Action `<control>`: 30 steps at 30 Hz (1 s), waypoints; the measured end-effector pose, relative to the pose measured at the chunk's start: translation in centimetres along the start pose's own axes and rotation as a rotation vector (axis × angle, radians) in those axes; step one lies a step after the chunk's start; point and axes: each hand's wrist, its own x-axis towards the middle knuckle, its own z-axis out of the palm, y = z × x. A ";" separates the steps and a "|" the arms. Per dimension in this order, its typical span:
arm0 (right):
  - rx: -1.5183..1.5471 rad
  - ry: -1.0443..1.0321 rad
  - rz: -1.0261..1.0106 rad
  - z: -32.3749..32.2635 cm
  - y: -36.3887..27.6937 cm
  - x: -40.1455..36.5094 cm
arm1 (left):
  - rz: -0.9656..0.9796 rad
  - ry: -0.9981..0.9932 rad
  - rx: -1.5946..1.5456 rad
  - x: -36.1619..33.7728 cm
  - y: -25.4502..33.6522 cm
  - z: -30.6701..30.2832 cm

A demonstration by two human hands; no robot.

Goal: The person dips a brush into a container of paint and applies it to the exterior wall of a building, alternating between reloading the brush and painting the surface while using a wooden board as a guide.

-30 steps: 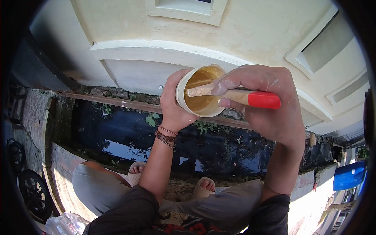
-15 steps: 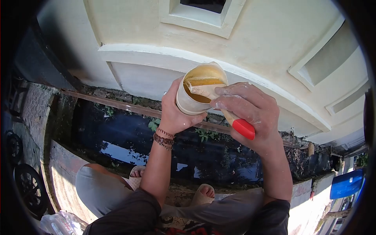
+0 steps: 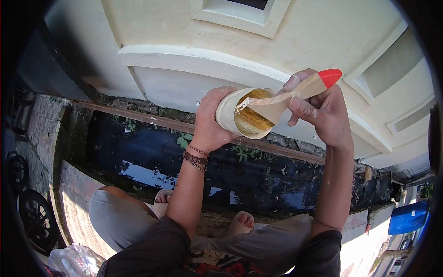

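Observation:
My left hand (image 3: pixel 213 117) is wrapped round a pale paint cup (image 3: pixel 226 115), which tilts with its mouth toward the right. Yellowish paint coats the inside of the cup. In my right hand (image 3: pixel 320 108) is a paintbrush (image 3: pixel 295 96) with a wooden handle and a red tip. The handle points up and to the right, and the bristle end sits inside the cup's mouth. White smears mark the fingers of my right hand. Most of the left fingers are hidden behind the cup.
Ahead rises a cream wall (image 3: pixel 157 27) with a raised ledge and framed openings. Below the cup runs a ditch of dark water (image 3: pixel 147 147). A blue barrel (image 3: pixel 408 217) stands at the right, a wheel (image 3: pixel 37 221) at the left, and a clear plastic bag (image 3: pixel 76 261) near my knee.
My right hand has turned the paintbrush over, so its red tip now points up instead of down. The cup has moved slightly right and tipped further sideways in my left hand.

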 end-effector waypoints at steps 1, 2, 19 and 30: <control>0.002 0.004 0.004 0.0 0.0 0.1 | -0.008 -0.001 -0.008 -0.1 -0.1 0.1; 0.022 -0.019 0.059 0.0 0.0 0.2 | -0.016 -0.003 -0.018 -0.2 -0.1 0.2; -0.064 -0.107 0.065 -1.6 1.3 -0.4 | -0.138 -0.135 -0.187 -1.5 0.8 2.5; -0.198 0.036 -0.040 -1.2 2.0 -1.0 | -0.323 -0.282 -0.113 -2.7 -2.5 0.9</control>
